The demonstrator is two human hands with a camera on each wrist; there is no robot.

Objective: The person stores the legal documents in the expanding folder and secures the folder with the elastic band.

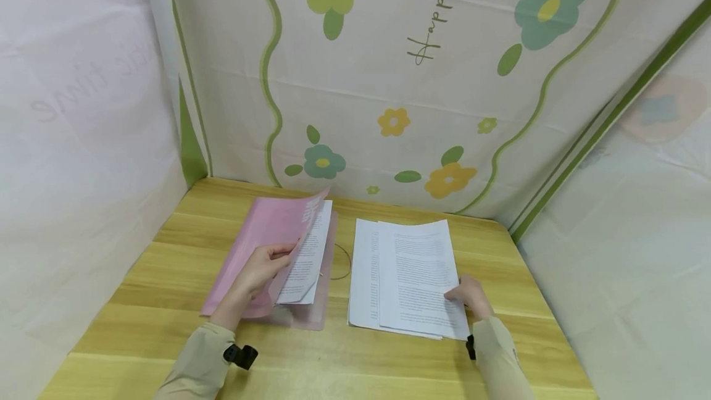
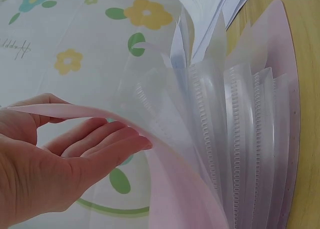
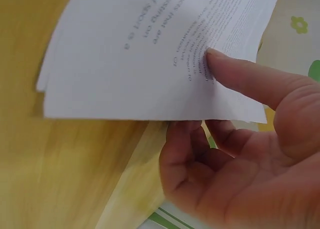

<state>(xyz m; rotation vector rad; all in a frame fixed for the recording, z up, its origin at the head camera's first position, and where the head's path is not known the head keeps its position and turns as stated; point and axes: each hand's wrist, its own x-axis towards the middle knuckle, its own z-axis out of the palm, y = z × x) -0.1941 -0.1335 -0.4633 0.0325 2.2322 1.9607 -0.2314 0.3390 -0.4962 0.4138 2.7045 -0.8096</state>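
A pink pocket folder lies at the left of the table, its front cover lifted partway. My left hand holds that cover by its edge, between thumb and fingers. Clear plastic pockets fan out inside the folder in the left wrist view, and printed sheets stick out from under the cover. To the right lies a small pile of printed papers. My right hand pinches the right edge of the top printed sheet, thumb on top and curled fingers underneath.
A thin dark cord loop protrudes between the folder and the papers. The wooden table is enclosed by flowered cloth walls at the back and pale cloth on both sides. Each wrist wears a black band device.
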